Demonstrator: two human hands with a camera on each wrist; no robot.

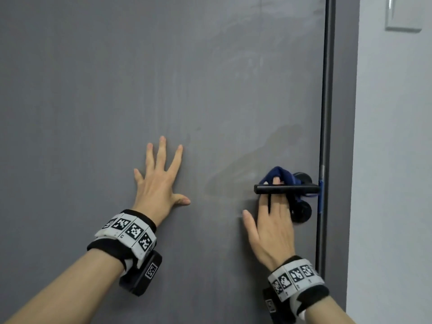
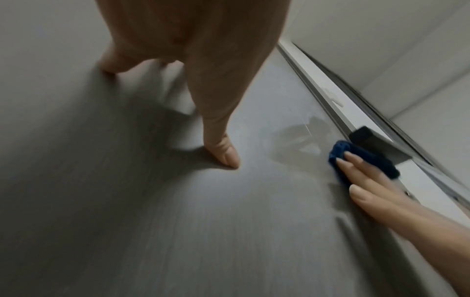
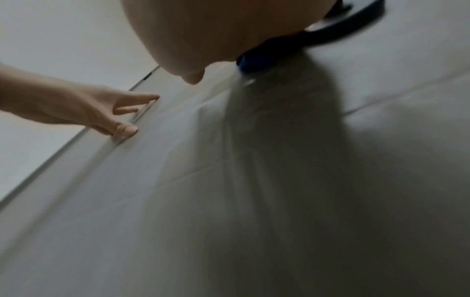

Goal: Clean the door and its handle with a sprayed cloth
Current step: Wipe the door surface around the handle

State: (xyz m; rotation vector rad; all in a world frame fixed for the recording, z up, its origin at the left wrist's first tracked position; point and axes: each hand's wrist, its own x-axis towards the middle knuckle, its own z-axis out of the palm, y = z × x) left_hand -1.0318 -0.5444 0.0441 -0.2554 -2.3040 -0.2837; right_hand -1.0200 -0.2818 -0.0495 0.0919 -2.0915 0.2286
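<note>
Dark blue cloth point(image 1: 281, 175) bunched against the grey door point(image 1: 163, 78), tucked behind the black lever handle point(image 1: 286, 189) and pushed there by the right hand point(image 1: 272, 232). Fingers point(image 1: 277, 181) of that hand straight, passing behind the lever bar, with one tip showing above the bar inside the folds of the cloth; thumb splayed to the left and lying on the door surface. Pressing with flat fingers, not clenched round anything. Just to the right of the fingertips, the round black rose of the handle, and a second round black fitting point(image 1: 301, 212) beside the knuckles, below the bar. In the left wrist view, the same blue cloth point(image 2: 340, 158) under the extended fingertips of the right hand point(image 2: 381, 193), with the squared end of the handle point(image 2: 374, 142) just beyond it. In the right wrist view, only a blurred blue edge of the cloth point(image 3: 254, 64) past the palm.

Faint wiping streaks and a damp-looking patch on the door above and left of the right hand.

Left hand point(image 1: 161, 183) well apart to the left, spread flat on the door, fingers straight and fanned upward, holding nothing. Marker-patterned bands on both wrists.

Further right of the right hand, dark door edge strip point(image 1: 326, 113), then pale wall with a white switch plate point(image 1: 403, 14) high up
</note>
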